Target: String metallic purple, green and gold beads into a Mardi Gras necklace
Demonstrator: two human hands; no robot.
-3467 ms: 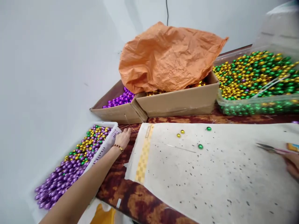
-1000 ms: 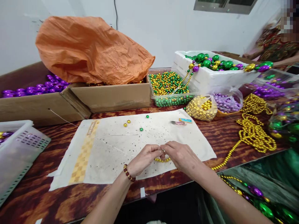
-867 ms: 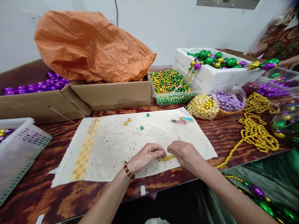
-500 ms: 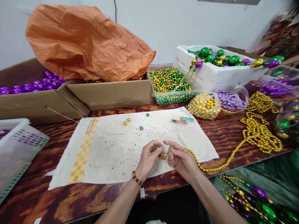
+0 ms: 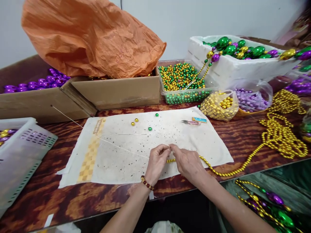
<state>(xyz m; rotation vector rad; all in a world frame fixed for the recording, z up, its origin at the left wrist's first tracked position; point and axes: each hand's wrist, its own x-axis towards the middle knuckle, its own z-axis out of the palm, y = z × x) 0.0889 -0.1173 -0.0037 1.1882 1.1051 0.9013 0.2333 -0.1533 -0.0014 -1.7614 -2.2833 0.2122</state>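
Observation:
Over the white cloth [image 5: 116, 161], my left hand [image 5: 156, 161] is closed in a pinch, with the white thread [image 5: 121, 148] running into it from the cardboard box at the left. My right hand [image 5: 189, 163] is closed too, its fingertips meeting the left ones at a short bit of thread. A string of gold beads [image 5: 170, 160] shows between the hands and continues past the right hand to the table. Which fingers hold the beads is hidden. On the cloth lie a thin needle [image 5: 132, 134], gold beads [image 5: 136, 120], green beads [image 5: 150, 128] and thread snips [image 5: 191, 122].
Behind the cloth stand cardboard boxes [image 5: 116, 95], a clear tub [image 5: 186, 97] of small beads and a white foam box [image 5: 233, 69]. Bags of gold beads [image 5: 218, 105] and purple beads [image 5: 252, 98] sit at right. A white basket [image 5: 21, 155] stands at left.
My right hand has turned over the thread, its fingers now closer to the left fingertips. More gold beads show between the hands. The whole view has shifted slightly.

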